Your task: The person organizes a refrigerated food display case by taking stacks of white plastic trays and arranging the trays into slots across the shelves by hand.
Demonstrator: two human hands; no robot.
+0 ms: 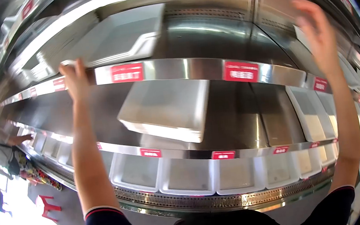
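Note:
My left hand [75, 76] is raised to the upper shelf edge, beside the near corner of a shallow white tray [119, 35] that sits at a slant. Its fingers are apart; blur hides whether they touch the tray. My right hand [316, 28] is lifted high at the right, in front of the upper shelf, blurred, with fingers apart and nothing in it. Between my arms, a stack of white trays [166, 107] rests at an angle on the middle shelf.
Metal shelf edges carry red labels [241, 71]. A row of white bins [186, 174] lines the lowest level, and upright white bins [308, 112] stand at the right. At far left are another person [2, 145] and a red stool [47, 206].

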